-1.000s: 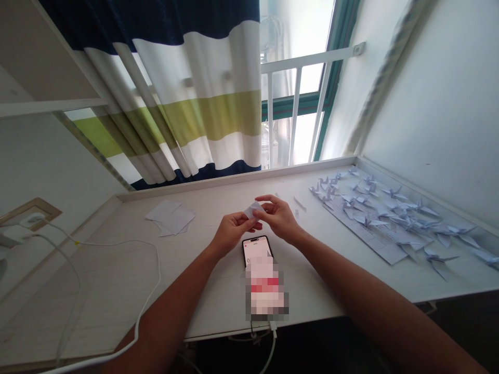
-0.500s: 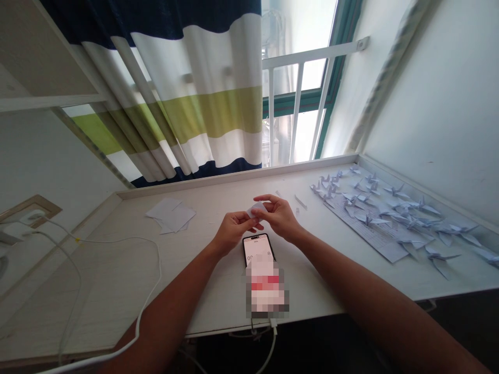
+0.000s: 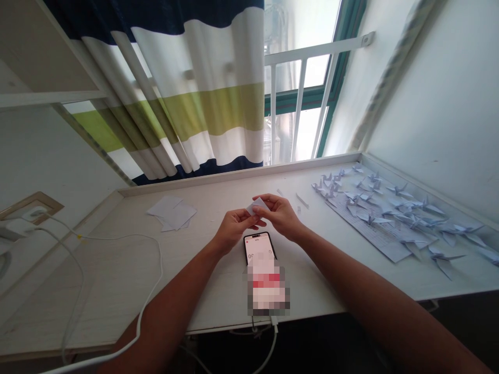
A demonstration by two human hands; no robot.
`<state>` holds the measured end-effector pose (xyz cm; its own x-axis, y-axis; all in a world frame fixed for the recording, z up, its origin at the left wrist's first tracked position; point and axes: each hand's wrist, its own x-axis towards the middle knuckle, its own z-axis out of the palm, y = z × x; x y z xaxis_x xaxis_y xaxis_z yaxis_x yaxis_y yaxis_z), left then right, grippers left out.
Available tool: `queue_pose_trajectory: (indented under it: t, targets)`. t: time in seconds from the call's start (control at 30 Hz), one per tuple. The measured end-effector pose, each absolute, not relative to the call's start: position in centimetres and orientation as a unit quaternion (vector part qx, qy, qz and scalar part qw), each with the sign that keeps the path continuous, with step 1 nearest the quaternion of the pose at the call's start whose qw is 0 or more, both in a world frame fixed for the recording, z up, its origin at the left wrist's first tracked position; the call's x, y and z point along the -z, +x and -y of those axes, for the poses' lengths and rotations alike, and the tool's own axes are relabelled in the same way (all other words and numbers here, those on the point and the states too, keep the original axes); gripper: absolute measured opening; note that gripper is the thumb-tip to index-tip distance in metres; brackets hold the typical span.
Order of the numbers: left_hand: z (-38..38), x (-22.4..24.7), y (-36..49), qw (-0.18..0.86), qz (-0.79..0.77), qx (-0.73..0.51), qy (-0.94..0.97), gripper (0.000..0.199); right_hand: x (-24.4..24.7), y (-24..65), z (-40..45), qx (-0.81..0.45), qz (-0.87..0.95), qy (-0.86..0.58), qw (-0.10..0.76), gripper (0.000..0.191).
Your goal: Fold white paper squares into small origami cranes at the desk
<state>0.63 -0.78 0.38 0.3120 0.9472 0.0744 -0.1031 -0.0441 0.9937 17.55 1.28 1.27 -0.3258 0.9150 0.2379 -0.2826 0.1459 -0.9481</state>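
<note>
Between my two hands is a small folded piece of white paper (image 3: 256,206), held above the desk just beyond a phone (image 3: 258,245). My left hand (image 3: 234,227) pinches its lower left side with thumb and fingers. From the right, my right hand (image 3: 278,213) grips it, the thumb lying across its face and the fingers curled behind. Its far layers are partly covered by the fingers, so the exact fold cannot be made out. The phone lies flat with its screen lit and partly blurred out.
Loose white paper sheets (image 3: 173,214) lie to the left. Many folded paper cranes (image 3: 370,219) stand on and around a printed sheet (image 3: 384,249) at the right. Thin paper strips (image 3: 302,201) lie beyond my right hand. A white cable (image 3: 159,254) crosses my left forearm.
Both hands stay on the folded paper in nearly the same place, with only slight finger movement. The whole view has shifted a little.
</note>
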Motion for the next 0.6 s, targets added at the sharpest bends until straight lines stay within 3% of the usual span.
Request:
queue_pose_trajectory:
  t: [0.6]
  targets:
    - [1.53, -0.83, 1.26, 0.569, -0.386, -0.444, 0.575, 0.036, -1.49, 17.47, -1.16, -0.575, 0.565, -0.287, 0.517, 0.038]
